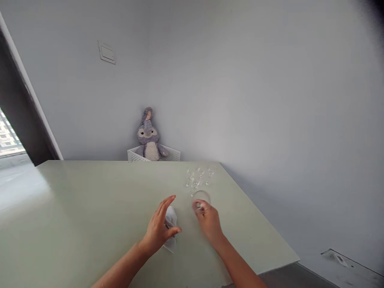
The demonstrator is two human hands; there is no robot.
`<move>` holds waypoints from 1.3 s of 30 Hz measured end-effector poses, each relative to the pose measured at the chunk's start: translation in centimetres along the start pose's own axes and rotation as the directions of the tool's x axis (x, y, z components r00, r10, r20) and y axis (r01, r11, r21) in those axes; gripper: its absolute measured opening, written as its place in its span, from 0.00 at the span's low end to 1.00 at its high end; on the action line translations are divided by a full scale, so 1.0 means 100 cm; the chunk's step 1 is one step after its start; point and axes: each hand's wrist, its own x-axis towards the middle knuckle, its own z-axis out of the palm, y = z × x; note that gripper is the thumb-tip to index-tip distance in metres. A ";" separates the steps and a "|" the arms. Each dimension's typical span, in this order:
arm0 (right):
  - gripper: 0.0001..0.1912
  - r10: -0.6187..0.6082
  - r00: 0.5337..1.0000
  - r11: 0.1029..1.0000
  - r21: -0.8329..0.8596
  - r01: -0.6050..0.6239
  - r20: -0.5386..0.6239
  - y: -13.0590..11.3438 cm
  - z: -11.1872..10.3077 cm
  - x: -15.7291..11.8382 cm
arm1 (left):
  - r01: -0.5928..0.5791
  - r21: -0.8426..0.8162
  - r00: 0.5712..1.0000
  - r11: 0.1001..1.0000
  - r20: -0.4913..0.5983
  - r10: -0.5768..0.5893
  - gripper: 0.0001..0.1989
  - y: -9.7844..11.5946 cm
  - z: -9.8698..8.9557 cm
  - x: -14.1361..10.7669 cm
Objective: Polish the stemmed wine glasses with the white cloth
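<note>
My right hand (207, 219) is closed round a clear, round-rimmed glass (201, 195), its outline smeared by motion. Over a crumpled white cloth (171, 216) on the table, my left hand (160, 226) has its fingers and thumb spread apart with nothing gripped. Part of the cloth is hidden behind that hand. Beyond my right hand, several small clear glasses (196, 182) stand in a group near the table's far right corner; their exact shapes are hard to make out.
The pale green table (90, 208) reaches to the wall, its right edge slanting toward me. Behind it a purple plush toy (151, 151) sits in a white perforated basket (172, 155). A light switch (107, 53) is on the wall.
</note>
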 end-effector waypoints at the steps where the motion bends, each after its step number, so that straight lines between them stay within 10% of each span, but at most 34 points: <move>1: 0.17 0.103 0.994 0.994 0.033 -0.101 -0.045 0.015 -0.007 0.007 | 0.049 0.082 0.999 0.995 0.009 -0.050 0.34 -0.004 -0.001 0.002; 8: 0.18 0.354 0.931 0.934 0.088 -0.346 -0.094 0.090 -0.013 0.066 | 0.253 0.357 0.961 0.899 0.013 -0.275 0.20 -0.019 0.012 -0.002; 21: 0.17 0.381 0.920 0.924 0.075 -0.375 -0.094 0.103 0.011 0.088 | 0.470 0.263 0.878 0.843 -0.038 -0.478 0.18 -0.031 0.006 0.003; 26: 0.11 0.350 0.933 0.936 0.075 -0.345 -0.080 0.074 0.000 0.041 | 0.586 -0.011 0.803 0.810 -0.128 -0.583 0.19 -0.039 -0.003 0.012; 31: 0.17 0.006 0.972 0.997 0.068 -0.022 0.233 -0.006 0.030 -0.021 | 0.651 -0.152 0.732 0.744 -0.136 -0.668 0.24 -0.039 -0.014 0.018; 34: 0.25 -0.065 0.955 0.993 -0.078 0.091 0.290 -0.032 0.054 -0.030 | 0.578 -0.184 0.810 0.795 0.008 -0.586 0.24 -0.033 -0.025 0.019; 39: 0.08 0.007 0.956 0.999 0.032 -0.017 0.295 -0.020 0.063 -0.006 | 0.346 0.060 0.900 0.936 0.261 -0.350 0.21 -0.024 -0.040 0.018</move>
